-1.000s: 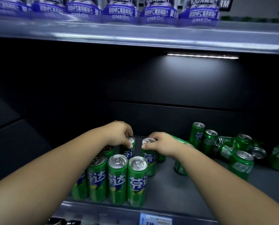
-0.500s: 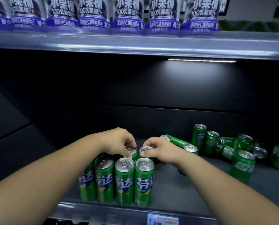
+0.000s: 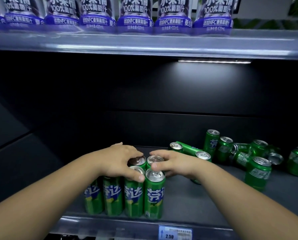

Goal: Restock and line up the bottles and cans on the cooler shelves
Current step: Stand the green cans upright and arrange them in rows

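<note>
Head view. Lower shelf [image 3: 196,201]: dark grey deck, black back panel [image 3: 162,94], clear front rail bearing a price tag [image 3: 175,232] marked 2.50. Front row of cans [image 3: 153,194]: four tall green ones, upright, touching, at the left front edge. Behind them, left rear can [image 3: 138,159] and right rear can [image 3: 155,159], upright, side by side. Left hand [image 3: 120,161]: spread wide over the can tops, thumb on a front-row rim. Right hand [image 3: 172,163]: pinches the right rear can's top between thumb and fingers. Loose cans [image 3: 257,172]: jumbled at right, some standing, some lying. Upper shelf [image 3: 144,44]: purple-labelled juice bottles [image 3: 134,14] in a row; light strip [image 3: 214,61] beneath.
</note>
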`<act>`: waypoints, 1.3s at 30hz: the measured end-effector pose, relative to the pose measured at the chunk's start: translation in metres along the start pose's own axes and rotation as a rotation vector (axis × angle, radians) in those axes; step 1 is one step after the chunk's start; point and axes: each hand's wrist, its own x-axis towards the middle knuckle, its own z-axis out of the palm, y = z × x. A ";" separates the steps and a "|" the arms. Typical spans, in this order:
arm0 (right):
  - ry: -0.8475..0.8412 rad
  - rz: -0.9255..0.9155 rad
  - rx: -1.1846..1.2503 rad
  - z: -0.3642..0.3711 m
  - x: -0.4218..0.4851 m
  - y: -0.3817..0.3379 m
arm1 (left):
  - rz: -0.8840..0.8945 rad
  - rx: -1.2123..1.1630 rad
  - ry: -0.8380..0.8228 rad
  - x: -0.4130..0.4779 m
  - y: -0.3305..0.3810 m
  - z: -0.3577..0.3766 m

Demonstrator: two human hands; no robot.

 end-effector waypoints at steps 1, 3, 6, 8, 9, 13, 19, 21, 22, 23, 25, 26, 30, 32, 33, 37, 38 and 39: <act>-0.020 0.004 0.010 0.000 0.000 0.001 | -0.018 0.022 -0.007 -0.002 0.002 0.003; -0.046 0.000 -0.034 -0.001 -0.003 0.002 | -0.048 0.019 -0.012 -0.005 0.007 0.007; -0.025 -0.043 -0.297 0.000 -0.005 0.001 | -0.068 -0.013 0.000 -0.011 0.013 0.015; -0.016 -0.053 -0.469 0.006 -0.005 0.000 | -0.082 0.027 0.005 -0.013 0.015 0.024; -0.012 -0.055 -0.538 0.010 -0.004 0.001 | -0.090 0.071 0.018 -0.013 0.017 0.029; 0.023 -0.058 -0.616 0.017 -0.003 0.005 | -0.127 0.184 0.080 -0.010 0.021 0.037; 0.058 -0.089 -0.558 0.022 -0.007 0.011 | -0.123 0.195 0.088 -0.012 0.021 0.039; 0.097 -0.084 -0.452 0.025 -0.010 0.019 | -0.119 0.197 0.092 -0.012 0.022 0.037; 0.119 -0.078 -0.372 0.027 -0.012 0.026 | -0.118 0.197 0.093 -0.012 0.022 0.037; 0.133 -0.069 -0.278 0.030 -0.014 0.033 | -0.115 0.195 0.095 -0.012 0.022 0.037; 0.137 -0.062 -0.106 0.039 -0.020 0.047 | -0.103 0.192 0.103 -0.012 0.021 0.037; 0.136 -0.067 -0.054 0.046 -0.022 0.054 | -0.098 0.194 0.108 -0.013 0.020 0.038; 0.270 -0.096 -0.074 0.081 -0.017 0.074 | -0.085 0.198 0.119 -0.014 0.019 0.038; 0.337 -0.086 -0.081 0.092 -0.011 0.079 | -0.078 0.200 0.124 -0.015 0.019 0.039; 0.343 -0.081 -0.079 0.094 -0.009 0.080 | -0.075 0.200 0.130 -0.015 0.019 0.040; 0.349 -0.053 -0.089 0.092 -0.015 0.081 | -0.054 0.183 0.169 -0.017 0.020 0.040; 0.353 -0.049 -0.101 0.091 -0.022 0.079 | -0.039 0.173 0.180 -0.018 0.020 0.039; 0.361 -0.031 -0.110 0.090 -0.032 0.076 | -0.023 0.163 0.198 -0.020 0.021 0.039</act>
